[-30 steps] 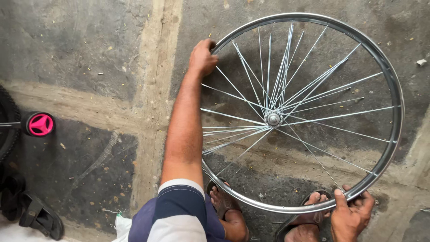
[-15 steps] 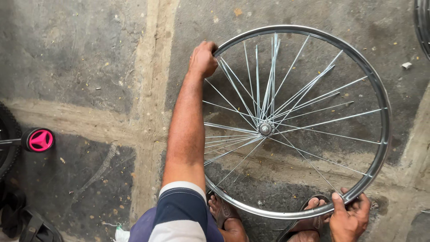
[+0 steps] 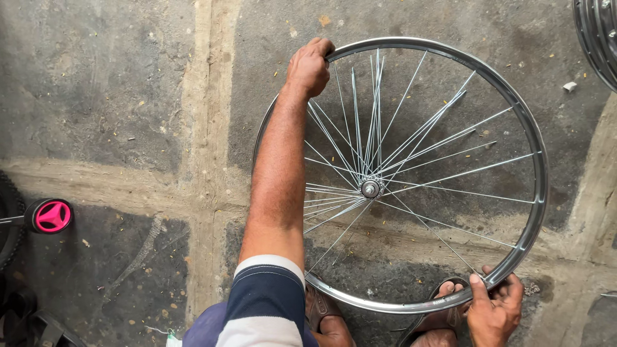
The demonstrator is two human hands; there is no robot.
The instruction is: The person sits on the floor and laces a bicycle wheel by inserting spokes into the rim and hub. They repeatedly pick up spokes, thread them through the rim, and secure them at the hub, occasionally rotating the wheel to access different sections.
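Observation:
A bare metal bicycle wheel with a shiny rim [image 3: 536, 167], thin spokes and a small hub [image 3: 370, 188] lies over the concrete floor in front of me. My left hand [image 3: 309, 66] grips the rim at its far left top. Down at the near right, my right hand [image 3: 493, 310] clasps the rim's lower edge. My feet in sandals [image 3: 324, 315] rest under the near part of the wheel. Several spokes bunch loosely around the hub.
A pink-capped wheel end [image 3: 51, 216] beside a black tyre sits at the left edge. A dark sandal [image 3: 38, 326] lies at the bottom left. Part of another metal rim [image 3: 596, 35] shows at the top right. The floor is rough concrete with lighter seams.
The wheel has turned between my hands, the spokes shifting around. My left hand has slid along the rim toward its top. The view drifted slightly.

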